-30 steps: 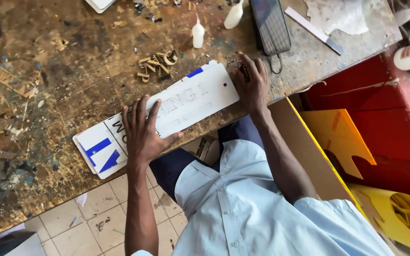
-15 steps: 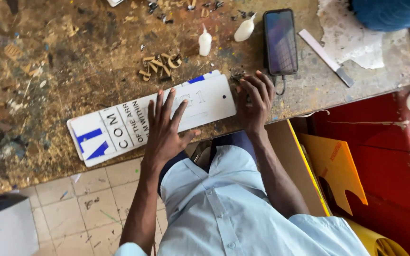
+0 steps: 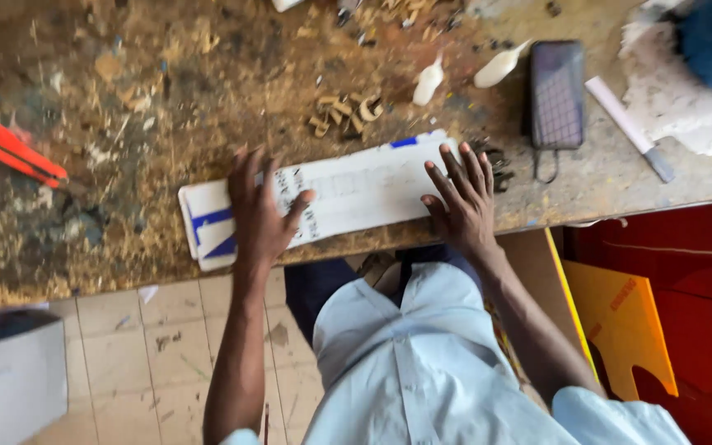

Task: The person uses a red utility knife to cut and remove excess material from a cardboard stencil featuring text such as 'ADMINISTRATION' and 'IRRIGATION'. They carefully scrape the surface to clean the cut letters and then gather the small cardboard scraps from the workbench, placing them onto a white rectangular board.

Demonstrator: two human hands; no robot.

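Hands flat on the white sign panel (image 3: 348,194), which lies along the near edge of the workbench (image 3: 125,82). Left hand (image 3: 259,210) is spread, fingers open, pressing down and gripping nothing; right hand (image 3: 461,196) is splayed at the panel's other end. Lettering looks applied at the left end, the middle bare. Both arms reach forward, wrists low.

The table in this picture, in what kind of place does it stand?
Probably a small sign-making or craft workshop. The worn workbench is strewn with shavings and cut-out letter pieces, both hands press flat on a white sign panel with blue marks, and small glue bottles stand nearby.
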